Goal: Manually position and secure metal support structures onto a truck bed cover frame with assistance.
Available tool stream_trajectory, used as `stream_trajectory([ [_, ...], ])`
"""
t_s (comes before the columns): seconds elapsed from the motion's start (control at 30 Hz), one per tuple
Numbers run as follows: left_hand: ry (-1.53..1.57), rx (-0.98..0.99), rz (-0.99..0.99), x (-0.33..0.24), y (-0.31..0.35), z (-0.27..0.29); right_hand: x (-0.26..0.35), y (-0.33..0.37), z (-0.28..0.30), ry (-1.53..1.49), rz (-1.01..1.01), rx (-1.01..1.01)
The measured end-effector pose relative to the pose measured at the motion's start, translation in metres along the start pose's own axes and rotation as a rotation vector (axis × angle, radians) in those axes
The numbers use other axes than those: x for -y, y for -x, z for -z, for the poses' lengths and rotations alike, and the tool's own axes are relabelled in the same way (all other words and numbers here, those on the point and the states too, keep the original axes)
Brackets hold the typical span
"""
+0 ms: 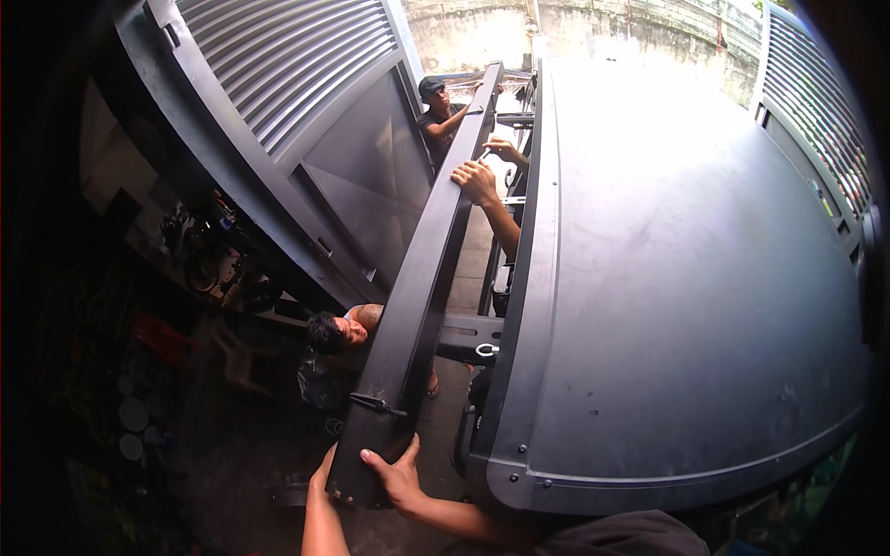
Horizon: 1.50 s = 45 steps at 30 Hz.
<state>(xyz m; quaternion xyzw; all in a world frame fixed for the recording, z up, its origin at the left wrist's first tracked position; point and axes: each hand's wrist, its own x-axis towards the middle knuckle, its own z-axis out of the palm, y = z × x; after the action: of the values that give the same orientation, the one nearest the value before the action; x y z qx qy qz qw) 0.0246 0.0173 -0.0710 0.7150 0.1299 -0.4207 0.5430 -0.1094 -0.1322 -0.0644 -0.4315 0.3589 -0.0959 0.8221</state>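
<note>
A long black box-shaped beam [417, 269] slants from the lower middle of the head view toward the far end. My left hand [321, 470] is against the left side of its near end, fingers mostly hidden behind and below it. On the opposite side my right hand [399, 474] grips the same end, thumb on top and fingers around the right edge. A dark strap or clip [375, 404] lies across the beam just beyond my hands. Farther along, another person's hand [476, 182] rests over the beam from the right.
A large dark flat panel [686, 306] with a bolted edge fills the right side. A bracket [468, 335] juts out below the beam. One person [343, 332] is low on the left, another [440, 116] at the far end. A tall slatted metal gate [297, 83] stands left.
</note>
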Motion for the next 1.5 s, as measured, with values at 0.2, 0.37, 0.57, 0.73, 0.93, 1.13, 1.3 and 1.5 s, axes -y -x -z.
stream_trajectory([
  [0.2,-0.01,0.03,0.003,0.002,-0.001,0.003,-0.005,-0.001,-0.002,0.033,0.018,-0.021],
  [0.37,-0.006,0.015,0.006,-0.001,0.003,-0.001,-0.007,-0.002,-0.002,0.11,-0.008,0.01],
  [0.57,0.023,0.036,0.001,-0.003,0.003,-0.002,-0.003,-0.001,-0.002,0.082,-0.016,0.002],
  [0.73,-0.042,-0.034,-0.021,-0.001,-0.001,0.003,-0.002,-0.002,-0.001,0.031,0.022,-0.02],
  [0.93,-0.052,-0.037,-0.031,-0.001,-0.004,0.001,-0.001,-0.003,0.0,0.043,0.02,-0.028],
  [1.13,-0.054,-0.057,0.005,0.0,-0.005,0.003,-0.002,-0.003,0.0,0.06,0.002,-0.029],
  [1.3,-0.015,0.027,-0.011,0.003,-0.008,0.006,-0.002,-0.003,0.0,0.056,0.012,-0.023],
  [1.5,0.018,0.013,0.002,-0.001,-0.006,0.001,-0.005,-0.006,-0.002,0.075,0.0,-0.041],
])
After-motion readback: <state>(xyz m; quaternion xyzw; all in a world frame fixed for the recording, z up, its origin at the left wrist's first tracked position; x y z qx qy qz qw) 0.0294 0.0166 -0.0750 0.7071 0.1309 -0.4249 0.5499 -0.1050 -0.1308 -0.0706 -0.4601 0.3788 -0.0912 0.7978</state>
